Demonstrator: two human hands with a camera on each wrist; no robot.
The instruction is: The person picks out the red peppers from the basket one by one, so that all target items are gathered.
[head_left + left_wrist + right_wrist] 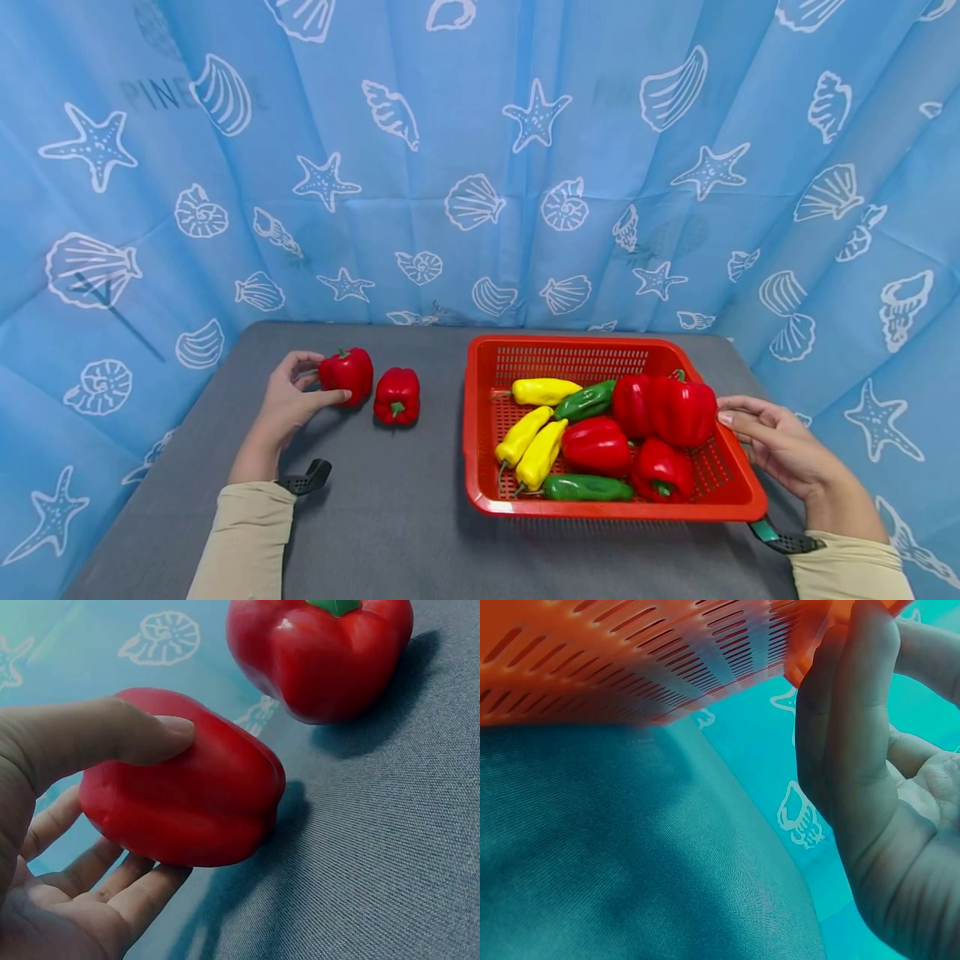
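Note:
My left hand (288,400) grips a red bell pepper (352,373) at the table's back left, thumb on one side and fingers on the other. The left wrist view shows this bell pepper (187,802) tilted, its shadow on the cloth beside it. A second red bell pepper (397,396) rests just to its right. My right hand (783,446) holds the right rim of an orange-red plastic basket (600,510). In the right wrist view its fingers (862,712) reach up to the basket rim, where the fingertips are partly hidden.
Inside the basket lie several red bell peppers (596,446), three yellow peppers (521,437) and two green peppers (588,487). A grey cloth (382,525) covers the table. Behind it hangs a blue curtain (442,167) with white shell and starfish prints.

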